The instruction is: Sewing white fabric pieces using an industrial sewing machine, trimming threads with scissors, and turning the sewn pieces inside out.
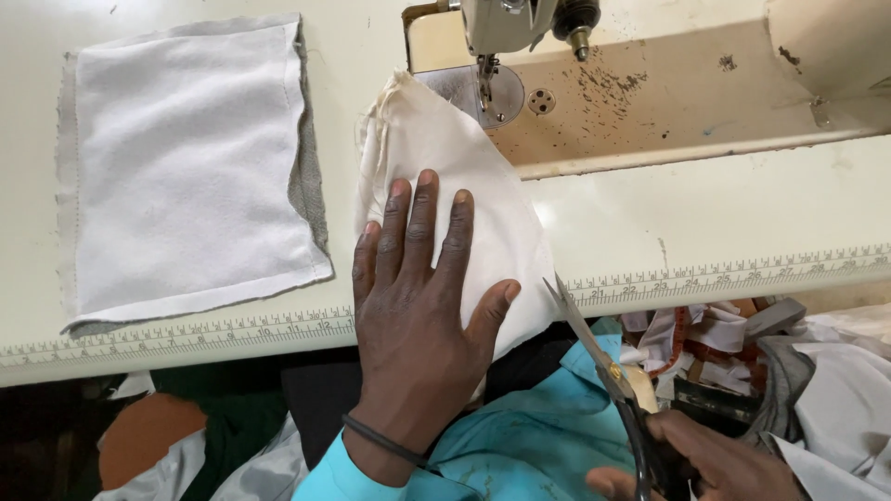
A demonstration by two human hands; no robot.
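Two hands: left hand (418,306) flat, fingers spread, on one cream cloth (445,176); right hand (715,459) gripping one pair of scissors (603,366).

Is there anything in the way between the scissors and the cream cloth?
Nothing visible. The scissors in the right hand point their open tips right at the edge of the cream cloth, which the left hand presses flat on the table.

Stack of white towelling squares (190,167), grey piece beneath, at the sewing table's (705,213) left end. Sewing machine (650,83) along the far edge. Printed measuring scale (724,276) along the near edge. Fabric scraps (705,339) below the near right edge.
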